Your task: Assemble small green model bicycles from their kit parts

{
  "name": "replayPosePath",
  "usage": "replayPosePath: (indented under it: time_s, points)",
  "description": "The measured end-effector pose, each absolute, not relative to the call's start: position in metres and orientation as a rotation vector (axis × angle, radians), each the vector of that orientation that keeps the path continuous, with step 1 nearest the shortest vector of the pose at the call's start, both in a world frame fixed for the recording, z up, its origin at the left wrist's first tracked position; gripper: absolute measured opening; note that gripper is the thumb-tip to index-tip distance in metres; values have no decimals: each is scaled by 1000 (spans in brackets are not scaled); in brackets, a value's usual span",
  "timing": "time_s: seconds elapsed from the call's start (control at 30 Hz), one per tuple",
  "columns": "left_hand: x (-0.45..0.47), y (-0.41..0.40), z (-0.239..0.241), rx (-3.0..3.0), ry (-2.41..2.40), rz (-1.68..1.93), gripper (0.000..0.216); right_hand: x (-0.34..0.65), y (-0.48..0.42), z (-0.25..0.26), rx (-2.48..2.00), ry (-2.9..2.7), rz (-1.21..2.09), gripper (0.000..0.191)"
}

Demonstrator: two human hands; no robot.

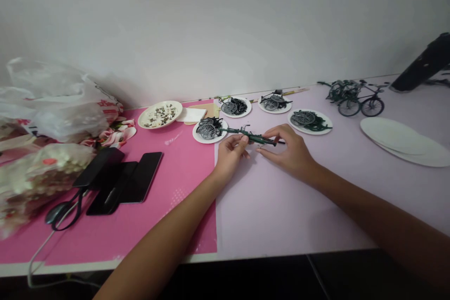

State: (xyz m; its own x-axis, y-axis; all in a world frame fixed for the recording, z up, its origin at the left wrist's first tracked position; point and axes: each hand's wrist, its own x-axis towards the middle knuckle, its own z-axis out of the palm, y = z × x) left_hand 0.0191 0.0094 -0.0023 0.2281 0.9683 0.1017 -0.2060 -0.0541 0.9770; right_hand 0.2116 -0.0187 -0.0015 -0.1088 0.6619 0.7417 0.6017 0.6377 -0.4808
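Note:
A green toy bicycle frame (258, 138) lies sideways between my hands, above the table. My left hand (230, 152) is closed round its middle, thumb on top. With thumb and fingers bent, my right hand (293, 152) grips the frame's dark right end. Any small part between those fingertips is too small to make out. Just behind my left hand is a white plate (199, 138) bearing grey spoked wheels (208, 128) and black parts. Another plate (301, 130), with a wheel and green pieces, sits beyond my right hand.
Two more plates of parts (235, 107) (274, 101) stand near the wall. Assembled toy bicycles (372, 105) are at the back right, by stacked white plates (434, 152). A bowl of small pieces (142, 122), a phone (144, 178) and plastic bags (59, 108) occupy the left.

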Motion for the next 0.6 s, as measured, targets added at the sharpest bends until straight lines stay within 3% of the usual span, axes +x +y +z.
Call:
replayPosePath:
  time_s: [0.6]
  points:
    - [18,10,-4,1252,841,1155,48,213,-18,0,-990,-1823,16,29]
